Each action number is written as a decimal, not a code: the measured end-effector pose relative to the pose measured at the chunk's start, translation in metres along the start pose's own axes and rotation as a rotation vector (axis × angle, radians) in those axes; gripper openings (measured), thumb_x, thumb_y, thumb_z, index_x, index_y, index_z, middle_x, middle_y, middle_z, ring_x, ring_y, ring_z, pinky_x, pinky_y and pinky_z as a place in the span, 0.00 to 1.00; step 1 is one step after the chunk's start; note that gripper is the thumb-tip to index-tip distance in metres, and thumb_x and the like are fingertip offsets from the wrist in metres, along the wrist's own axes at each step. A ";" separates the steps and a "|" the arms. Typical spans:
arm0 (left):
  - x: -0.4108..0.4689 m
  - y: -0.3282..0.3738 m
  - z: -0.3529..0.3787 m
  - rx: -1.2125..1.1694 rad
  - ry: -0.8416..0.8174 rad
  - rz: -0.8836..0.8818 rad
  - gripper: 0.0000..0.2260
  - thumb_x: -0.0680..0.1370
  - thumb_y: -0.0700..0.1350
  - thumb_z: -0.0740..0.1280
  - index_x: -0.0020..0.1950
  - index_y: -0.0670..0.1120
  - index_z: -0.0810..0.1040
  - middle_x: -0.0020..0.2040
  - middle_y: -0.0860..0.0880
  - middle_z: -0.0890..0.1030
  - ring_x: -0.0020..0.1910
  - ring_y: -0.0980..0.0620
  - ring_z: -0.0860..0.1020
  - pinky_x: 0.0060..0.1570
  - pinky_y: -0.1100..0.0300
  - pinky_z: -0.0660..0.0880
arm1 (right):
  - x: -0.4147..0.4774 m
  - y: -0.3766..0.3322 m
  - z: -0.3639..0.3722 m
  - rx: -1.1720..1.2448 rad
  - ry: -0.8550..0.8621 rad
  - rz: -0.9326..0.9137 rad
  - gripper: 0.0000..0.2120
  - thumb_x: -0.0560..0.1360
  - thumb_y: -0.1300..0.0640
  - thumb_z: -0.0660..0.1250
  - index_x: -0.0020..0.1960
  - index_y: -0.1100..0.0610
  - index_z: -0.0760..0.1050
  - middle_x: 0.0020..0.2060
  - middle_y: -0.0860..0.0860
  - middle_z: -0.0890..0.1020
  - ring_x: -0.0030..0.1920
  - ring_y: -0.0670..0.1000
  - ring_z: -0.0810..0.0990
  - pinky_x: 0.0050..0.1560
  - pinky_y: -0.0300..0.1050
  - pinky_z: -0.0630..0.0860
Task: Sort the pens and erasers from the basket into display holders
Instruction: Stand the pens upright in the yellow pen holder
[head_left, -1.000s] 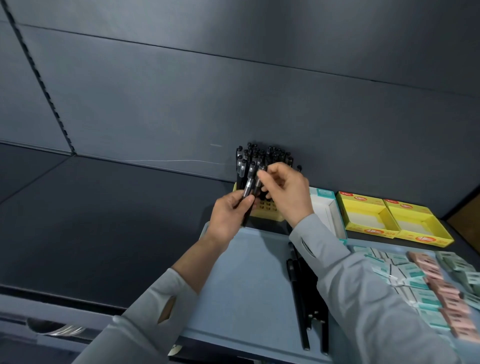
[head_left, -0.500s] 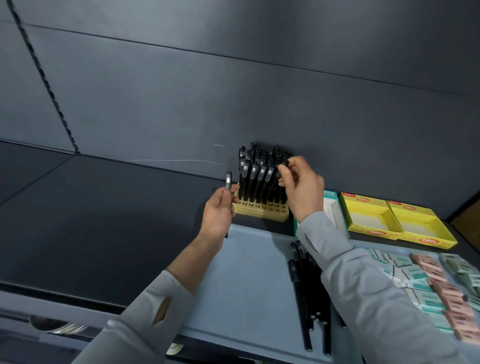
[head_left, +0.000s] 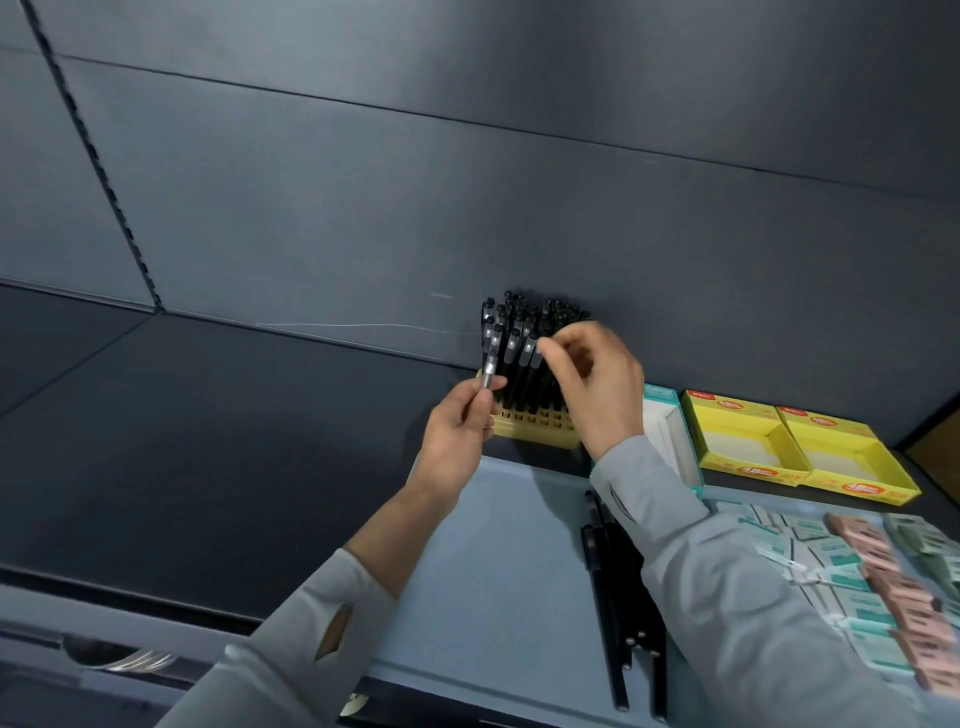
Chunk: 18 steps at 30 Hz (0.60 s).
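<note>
At the near edge, around five o'clock, the blue-grey basket (head_left: 493, 597) lies on the dark shelf (head_left: 208, 441). A few black loose pens (head_left: 613, 623) lie lengthwise in its middle, and erasers (head_left: 857, 582) in teal, pink and green packs are heaped at its three o'clock side. Beyond its far rim the left hand (head_left: 457, 436) has its grip closed round a single pen (head_left: 488, 371), held upright with the silver part above the thumb, at nine o'clock of the yellow pen holder (head_left: 535, 423). The right hand (head_left: 597, 384) hovers at the holder's two o'clock, fingers curled by the tops of the standing pens (head_left: 519, 338); whether its grip has hold of one I cannot tell. At three o'clock of the holder sit a teal-edged white box (head_left: 670, 431) and two open yellow boxes (head_left: 737, 441), close to the back panel (head_left: 519, 182).
</note>
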<state>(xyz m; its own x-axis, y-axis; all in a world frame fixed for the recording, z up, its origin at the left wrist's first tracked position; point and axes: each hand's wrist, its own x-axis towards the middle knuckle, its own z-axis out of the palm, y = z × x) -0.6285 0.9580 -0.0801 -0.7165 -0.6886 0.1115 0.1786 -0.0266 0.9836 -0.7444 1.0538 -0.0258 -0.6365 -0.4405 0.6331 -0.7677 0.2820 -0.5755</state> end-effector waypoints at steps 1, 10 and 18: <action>-0.001 0.001 0.003 0.016 -0.032 0.014 0.11 0.83 0.42 0.58 0.58 0.49 0.79 0.41 0.51 0.74 0.39 0.57 0.71 0.45 0.66 0.74 | -0.002 -0.003 0.002 0.037 -0.062 -0.013 0.09 0.74 0.48 0.70 0.43 0.53 0.79 0.38 0.47 0.79 0.38 0.45 0.76 0.43 0.40 0.73; 0.004 -0.008 0.012 0.585 -0.102 0.227 0.12 0.81 0.43 0.63 0.64 0.48 0.78 0.60 0.50 0.79 0.58 0.54 0.75 0.61 0.60 0.72 | 0.000 0.010 -0.016 0.144 -0.137 0.131 0.03 0.75 0.49 0.67 0.45 0.47 0.78 0.37 0.43 0.82 0.40 0.44 0.81 0.46 0.49 0.80; 0.003 -0.028 0.004 1.139 -0.190 0.369 0.16 0.81 0.42 0.63 0.69 0.45 0.74 0.66 0.49 0.73 0.66 0.49 0.67 0.67 0.59 0.65 | 0.003 0.021 -0.031 0.036 0.049 0.104 0.07 0.79 0.52 0.63 0.51 0.53 0.77 0.36 0.48 0.83 0.37 0.51 0.83 0.46 0.55 0.80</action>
<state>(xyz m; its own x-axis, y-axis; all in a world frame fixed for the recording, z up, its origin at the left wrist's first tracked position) -0.6385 0.9599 -0.1063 -0.8526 -0.4002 0.3361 -0.2340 0.8674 0.4392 -0.7644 1.0849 -0.0202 -0.7160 -0.3679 0.5932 -0.6947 0.2926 -0.6571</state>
